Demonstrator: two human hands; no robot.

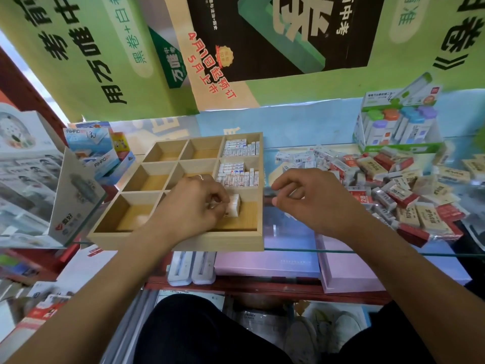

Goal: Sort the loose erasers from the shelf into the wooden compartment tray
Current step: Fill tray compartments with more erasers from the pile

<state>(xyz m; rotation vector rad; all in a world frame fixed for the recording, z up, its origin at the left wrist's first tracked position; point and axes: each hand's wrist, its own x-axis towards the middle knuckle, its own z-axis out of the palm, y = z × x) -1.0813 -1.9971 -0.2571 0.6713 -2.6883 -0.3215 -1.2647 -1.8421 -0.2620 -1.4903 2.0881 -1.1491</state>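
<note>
Wooden compartment tray [237,241] resting on the glass shelf [367,252], three rows by three, near edge almost flush with the shelf's front edge. Far-right compartment and middle-right compartment packed with white erasers [237,148], some lying flat, others on edge. Left hand [193,206] reaching into the near-right compartment, fingers curled round a small stack of white erasers [234,206], stack just above or on the compartment floor; cannot tell which. Ring on one finger. Right hand [312,199] hovering beside the tray's right wall, fingers loosely curled; something pale glimpsed under the fingertips, too unclear to name or to call held. Loose eraser pile [399,185] heaped on the shelf to the right: white, red and beige sleeves mixed. Display box of capped items [393,122] behind the pile. Blue product boxes [91,151] left of the tray.
</note>
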